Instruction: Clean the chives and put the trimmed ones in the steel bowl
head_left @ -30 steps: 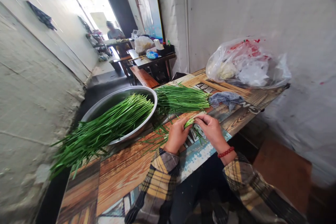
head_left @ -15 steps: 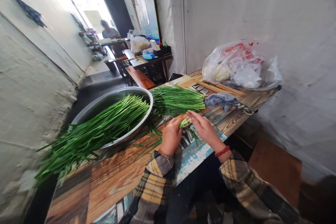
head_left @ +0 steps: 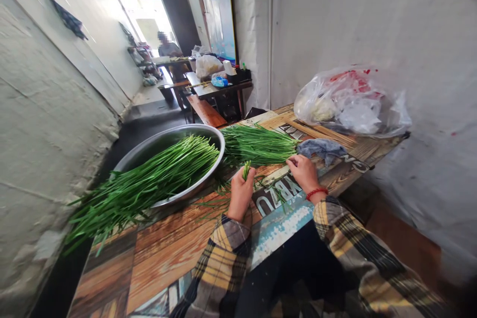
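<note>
My left hand (head_left: pixel 240 193) is closed around a small bunch of green chives (head_left: pixel 246 169), their pale cut ends poking up above the fist. At the stem ends of a chive pile (head_left: pixel 261 145) lying on the table, my right hand (head_left: pixel 303 173) pinches with thumb and fingers, apparently on a stem at the pile's near edge. A large metal basin (head_left: pixel 220 151) stands to the left, holding a thick bundle of chives (head_left: pixel 175 171) whose leaves hang over its rim. Loose chive bits (head_left: pixel 281 196) lie between my hands.
A crumpled grey cloth (head_left: pixel 321 149) lies beside the pile's stem ends. Behind it are thin wooden sticks (head_left: pixel 320 131) and a clear plastic bag (head_left: pixel 354 102) against the wall. Farther back are another table (head_left: pixel 206 90), a bench (head_left: pixel 206 110) and a seated person (head_left: pixel 169 48).
My hands have moved apart. The left now holds its bunch upright, and the right has gone from beside that bunch to the pile's stem ends. The view has shifted slightly.
</note>
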Available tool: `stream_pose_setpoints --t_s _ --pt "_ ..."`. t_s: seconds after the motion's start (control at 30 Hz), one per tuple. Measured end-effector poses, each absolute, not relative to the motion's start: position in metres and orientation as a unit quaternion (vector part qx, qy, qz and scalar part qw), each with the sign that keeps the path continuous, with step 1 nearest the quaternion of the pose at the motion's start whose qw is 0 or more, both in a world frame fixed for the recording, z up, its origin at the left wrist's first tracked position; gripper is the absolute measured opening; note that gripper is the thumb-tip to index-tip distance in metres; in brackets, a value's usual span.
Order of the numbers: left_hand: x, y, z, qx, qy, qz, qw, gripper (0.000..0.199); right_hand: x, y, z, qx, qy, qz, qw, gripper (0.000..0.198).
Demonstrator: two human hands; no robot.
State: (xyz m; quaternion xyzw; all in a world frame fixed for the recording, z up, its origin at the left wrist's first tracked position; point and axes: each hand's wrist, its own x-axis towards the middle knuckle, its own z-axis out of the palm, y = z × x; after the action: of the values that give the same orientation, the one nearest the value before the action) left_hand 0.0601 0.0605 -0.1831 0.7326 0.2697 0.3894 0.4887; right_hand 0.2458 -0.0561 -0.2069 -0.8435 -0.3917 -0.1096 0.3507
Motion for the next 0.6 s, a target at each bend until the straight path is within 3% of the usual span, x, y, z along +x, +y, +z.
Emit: stream_pose_setpoints --t_s 0.2,0.6 --pt "0.06 0.055 -0.177 0.757 0.236 0.375 0.48 0.027 0.225 -0.07 -0.199 -0.764 -0.482 -0.131 0.408 0.019" --pt "0.057 0.039 -0.168 0.931 0.172 0.197 0.255 0.02 0.17 -0.082 -0.176 -0.764 -0.542 -0.15 0.316 0.01"
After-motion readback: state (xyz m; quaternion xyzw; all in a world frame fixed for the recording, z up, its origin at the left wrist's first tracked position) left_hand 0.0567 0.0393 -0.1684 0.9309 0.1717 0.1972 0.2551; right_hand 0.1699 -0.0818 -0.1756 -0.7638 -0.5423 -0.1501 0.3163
